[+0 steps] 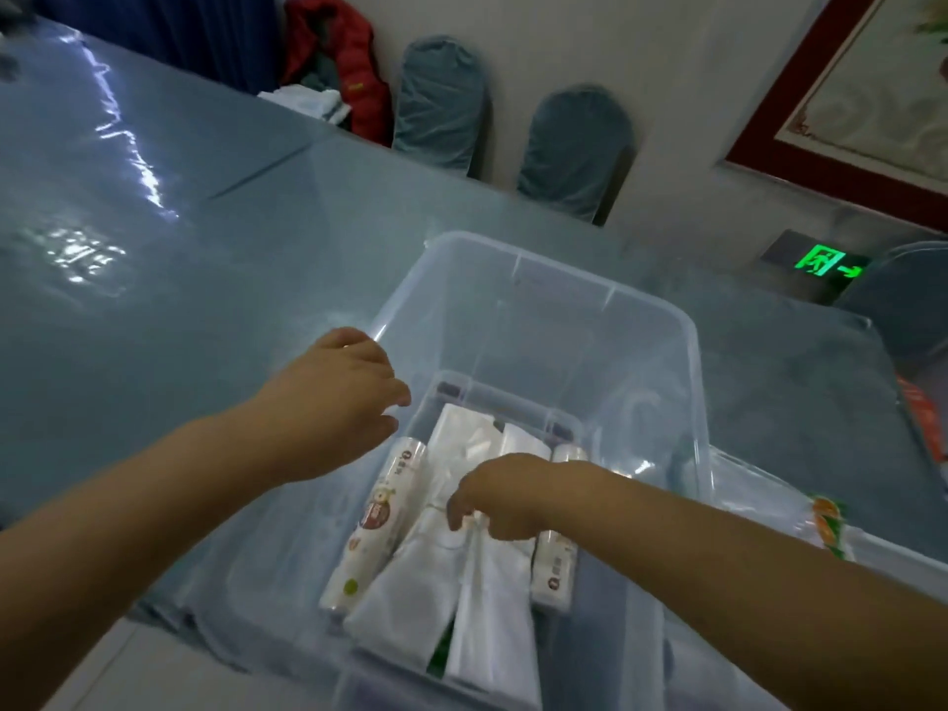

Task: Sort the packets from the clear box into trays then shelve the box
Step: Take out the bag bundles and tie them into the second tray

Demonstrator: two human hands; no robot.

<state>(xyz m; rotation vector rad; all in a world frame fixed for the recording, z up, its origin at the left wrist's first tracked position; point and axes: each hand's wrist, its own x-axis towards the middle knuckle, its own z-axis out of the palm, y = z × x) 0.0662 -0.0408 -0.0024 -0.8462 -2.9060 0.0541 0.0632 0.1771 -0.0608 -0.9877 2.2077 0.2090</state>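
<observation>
A large clear plastic box (687, 351) stands on the blue table in front of me. Inside it lie white packets (405, 602) side by side, flanked by a printed roll (369, 526) on the left and another roll (556, 567) on the right. My right hand (492, 497) reaches down into the box and its curled fingers pinch the top of the white packets in the middle. My left hand (338, 397) hovers over the box's left rim with fingers relaxed, holding nothing.
The blue table (154, 238), covered in glossy film, stretches far to the left. A clear tray with an orange-green packet (826, 526) lies at the right. Covered chairs (574, 151) stand against the wall behind, with a red jacket (338, 59) on one.
</observation>
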